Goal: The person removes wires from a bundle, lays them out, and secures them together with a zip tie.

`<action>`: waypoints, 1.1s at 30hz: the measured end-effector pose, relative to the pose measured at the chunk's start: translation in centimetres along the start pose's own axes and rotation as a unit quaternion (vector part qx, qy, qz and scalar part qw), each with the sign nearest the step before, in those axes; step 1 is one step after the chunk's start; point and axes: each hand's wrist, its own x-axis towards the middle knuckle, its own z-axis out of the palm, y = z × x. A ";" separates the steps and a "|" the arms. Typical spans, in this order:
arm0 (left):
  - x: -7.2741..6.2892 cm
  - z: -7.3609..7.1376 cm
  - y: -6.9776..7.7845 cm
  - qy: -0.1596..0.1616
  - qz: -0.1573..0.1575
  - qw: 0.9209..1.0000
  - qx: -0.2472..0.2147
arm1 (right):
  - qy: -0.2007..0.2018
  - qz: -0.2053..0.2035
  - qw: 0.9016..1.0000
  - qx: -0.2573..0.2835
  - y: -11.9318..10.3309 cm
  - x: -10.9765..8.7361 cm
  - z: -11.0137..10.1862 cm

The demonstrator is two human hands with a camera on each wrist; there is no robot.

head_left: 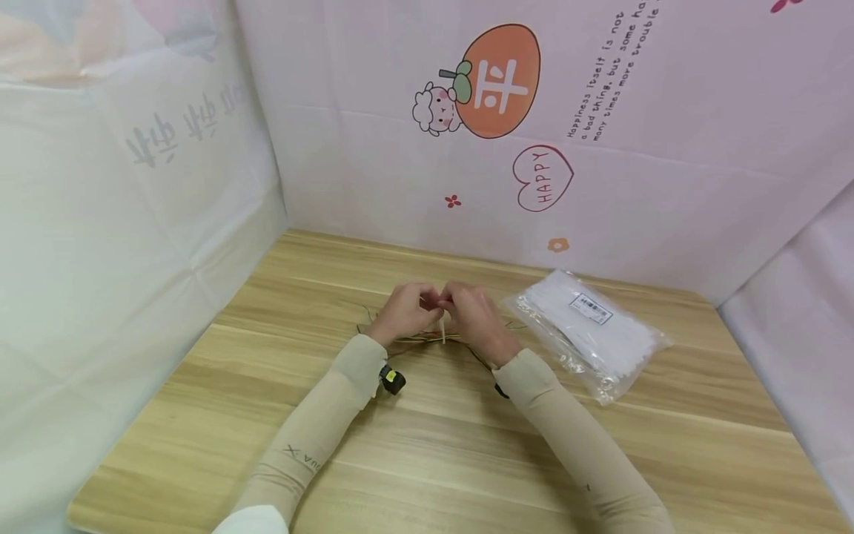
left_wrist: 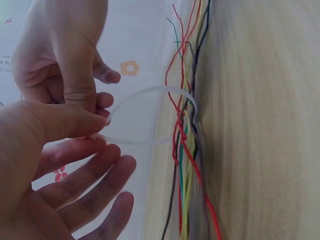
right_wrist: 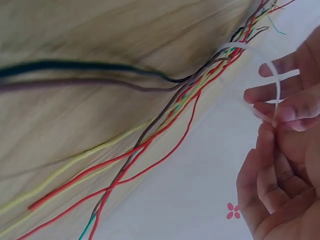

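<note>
A white cable tie (left_wrist: pixel 145 91) forms a wide, loose loop around a bundle of thin wires (left_wrist: pixel 186 135) in red, yellow, green, black and brown. Between thumb and index finger, my left hand (head_left: pixel 405 311) pinches the tie where its ends meet; its other fingers are spread. My right hand (head_left: pixel 475 315) pinches the tie at the same spot, fingertips touching the left hand's. Both hands are above the wires, which lie across the wooden table (head_left: pixel 427 445). In the right wrist view, several wire ends (right_wrist: pixel 37 206) fan out; the tie's head is hidden by fingers.
To the right of my right hand lies a clear plastic bag (head_left: pixel 594 334) of white cable ties with a barcode label. A printed cloth (head_left: pixel 373 163) hangs behind the table, and more cloth hangs at both sides.
</note>
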 end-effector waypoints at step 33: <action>-0.1 0.5 -0.2 -0.010 -0.080 0.993 -0.081 | 0.062 -0.048 0.996 -0.032 0.7 -0.6 -0.3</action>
